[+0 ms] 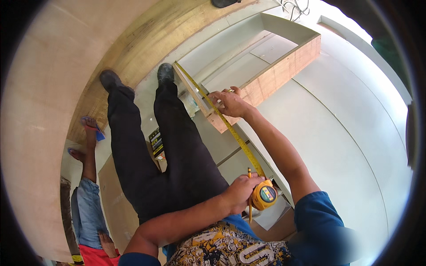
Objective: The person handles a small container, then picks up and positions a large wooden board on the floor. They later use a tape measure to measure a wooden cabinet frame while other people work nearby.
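My left hand (pixel 239 193) is closed around a yellow tape measure (pixel 265 195) low in the view. A pencil (pixel 250 208) is held upright in the same hand, against the case. The yellow blade (pixel 235 136) runs out to the far left corner of a shallow wooden frame (pixel 284 73) with plywood sides. My right hand (pixel 230 104) is at the near end of this frame, fingers bent and fingertips on the blade's edge. A small yellowish spot shows between those fingers, too small to make out.
White panels (pixel 337 115) spread out to the right. A black and yellow box (pixel 156 142) sits between my legs. At the left is another person with blue flip-flops (pixel 100 134) and jeans (pixel 88 213). Wires (pixel 295 9) stick up behind the frame.
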Tool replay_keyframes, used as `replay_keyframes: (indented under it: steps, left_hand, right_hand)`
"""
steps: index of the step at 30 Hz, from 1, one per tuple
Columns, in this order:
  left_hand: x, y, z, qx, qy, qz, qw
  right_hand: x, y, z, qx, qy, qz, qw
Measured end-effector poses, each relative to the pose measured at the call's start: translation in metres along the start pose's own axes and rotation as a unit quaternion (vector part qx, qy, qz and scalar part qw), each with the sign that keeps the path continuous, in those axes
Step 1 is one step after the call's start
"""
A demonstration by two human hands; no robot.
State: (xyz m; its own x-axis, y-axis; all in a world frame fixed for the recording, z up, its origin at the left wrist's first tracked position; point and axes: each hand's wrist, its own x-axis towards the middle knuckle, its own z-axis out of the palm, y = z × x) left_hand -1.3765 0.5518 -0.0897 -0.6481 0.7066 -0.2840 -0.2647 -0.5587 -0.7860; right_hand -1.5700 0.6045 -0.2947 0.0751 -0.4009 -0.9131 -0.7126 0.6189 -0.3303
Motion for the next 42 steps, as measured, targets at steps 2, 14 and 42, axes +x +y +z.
replay_keyframes:
  steps: [2,14,42]
  left_hand:
    - [-0.002,-0.003,0.002,-0.002,0.008,0.027,1.0]
    - [-0.005,-0.016,0.007,0.102,0.02,0.075,0.992]
    - [0.008,-0.032,0.0,0.161,0.084,0.134,0.974]
  right_hand:
    - [-0.004,0.0,0.0,-0.002,0.0,0.001,1.0]
    - [-0.048,-0.019,0.015,0.009,0.259,0.04,0.965]
    - [-0.177,0.035,0.148,0.383,0.183,0.082,0.902]
